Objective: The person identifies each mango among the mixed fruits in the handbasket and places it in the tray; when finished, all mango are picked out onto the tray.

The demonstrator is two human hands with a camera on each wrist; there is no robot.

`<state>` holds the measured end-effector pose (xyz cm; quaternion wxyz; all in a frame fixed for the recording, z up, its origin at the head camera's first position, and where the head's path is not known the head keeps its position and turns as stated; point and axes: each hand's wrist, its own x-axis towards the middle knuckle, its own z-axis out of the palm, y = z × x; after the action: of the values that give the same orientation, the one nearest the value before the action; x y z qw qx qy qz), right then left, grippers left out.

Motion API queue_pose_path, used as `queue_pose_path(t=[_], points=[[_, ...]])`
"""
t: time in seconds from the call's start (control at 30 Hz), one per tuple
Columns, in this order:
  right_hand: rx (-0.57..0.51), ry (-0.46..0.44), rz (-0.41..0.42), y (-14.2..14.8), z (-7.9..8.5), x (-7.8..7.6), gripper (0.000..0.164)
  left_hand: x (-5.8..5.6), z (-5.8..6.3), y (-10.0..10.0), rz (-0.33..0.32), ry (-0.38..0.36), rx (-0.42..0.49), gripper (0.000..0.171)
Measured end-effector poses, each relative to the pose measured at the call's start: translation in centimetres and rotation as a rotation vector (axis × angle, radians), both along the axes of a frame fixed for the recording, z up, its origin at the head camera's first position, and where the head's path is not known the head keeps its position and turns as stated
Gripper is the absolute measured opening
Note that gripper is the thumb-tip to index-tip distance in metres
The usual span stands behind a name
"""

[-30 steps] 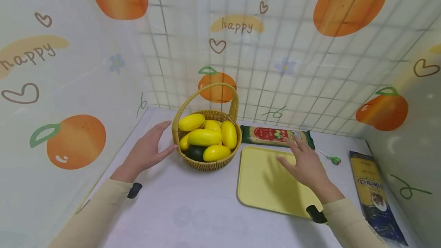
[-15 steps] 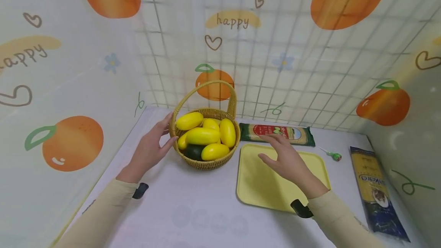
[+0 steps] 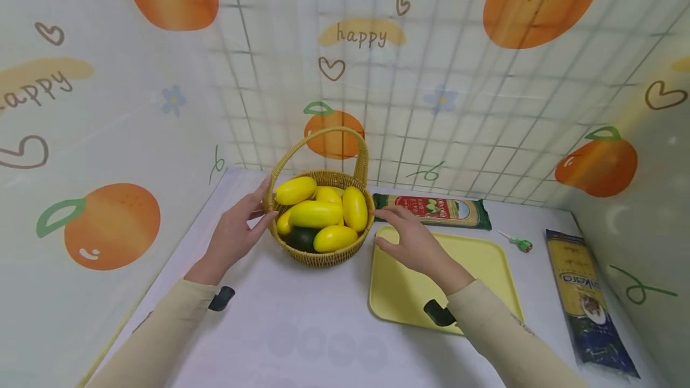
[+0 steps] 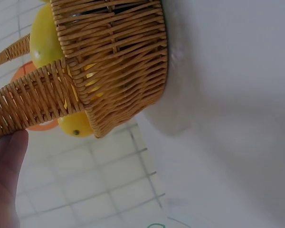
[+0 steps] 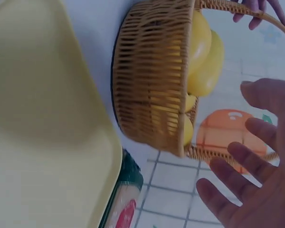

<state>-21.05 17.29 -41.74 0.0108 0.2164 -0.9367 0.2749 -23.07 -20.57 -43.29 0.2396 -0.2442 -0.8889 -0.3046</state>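
A wicker basket point(image 3: 323, 261) with a tall arched handle point(image 3: 293, 151) stands upright on the white table. It is filled with several smooth yellow oblong fruits point(image 3: 317, 214) and one dark green one point(image 3: 302, 238). My left hand point(image 3: 234, 232) holds the handle's left base, thumb in front and fingers behind; in the left wrist view a fingertip point(image 4: 20, 137) lies against the handle's edge. At the basket's right side, my right hand point(image 3: 412, 244) is spread, its fingertips right by the rim. The right wrist view shows its palm point(image 5: 275, 190) facing the basket, nothing between its fingers.
A yellow tray point(image 3: 390, 307) lies under my right forearm. Behind it is a green and red food packet point(image 3: 442, 211). A green-wrapped lollipop point(image 3: 521, 245) and a yellow and blue packet point(image 3: 587, 298) lie on the right. Printed sheeting point(image 3: 334, 70) encloses the table.
My right hand has moved left from above the tray to the basket's right side. My left hand has closed in on the handle's base. The basket has stayed on the table.
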Motion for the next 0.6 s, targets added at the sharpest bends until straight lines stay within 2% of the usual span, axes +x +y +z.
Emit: queue_pose_path(t=[0.3,0.6], points=[[-0.041,0.004,0.064,-3.4,-0.8,-1.7,0.052,-0.1,-0.4,-0.2,-0.025,-0.036,0.096,0.083],[-0.096,-0.018,0.086,-6.3,-1.7,-3.5,0.05,-0.2,-0.4,0.0,-0.038,-0.044,0.143,0.081]])
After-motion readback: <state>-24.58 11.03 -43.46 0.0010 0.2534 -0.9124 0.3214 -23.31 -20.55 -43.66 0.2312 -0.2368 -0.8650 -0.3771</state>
